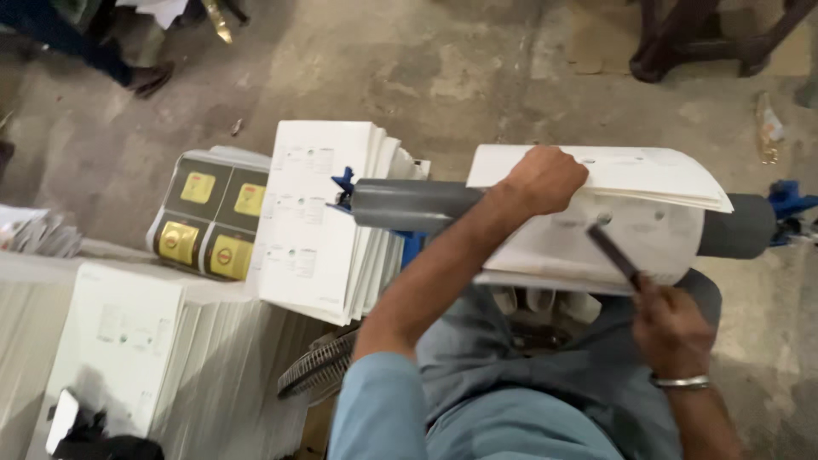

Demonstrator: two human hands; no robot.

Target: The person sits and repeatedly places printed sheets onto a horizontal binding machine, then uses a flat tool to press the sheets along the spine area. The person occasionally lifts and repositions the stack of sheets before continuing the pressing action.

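A thick sheaf of white printed sheets hangs folded over a grey horizontal pipe in front of me. My left hand is closed on the top edge of the sheets, pressing them onto the pipe. My right hand, with a metal bangle on the wrist, grips a dark flat tool whose tip touches the face of the sheets near the small round holes.
A stack of white printed sheets leans left of the pipe, beside dark sheets with yellow squares. Tall white paper stacks fill the lower left. A fan grille sits low. Someone's foot and furniture legs stand on the concrete floor.
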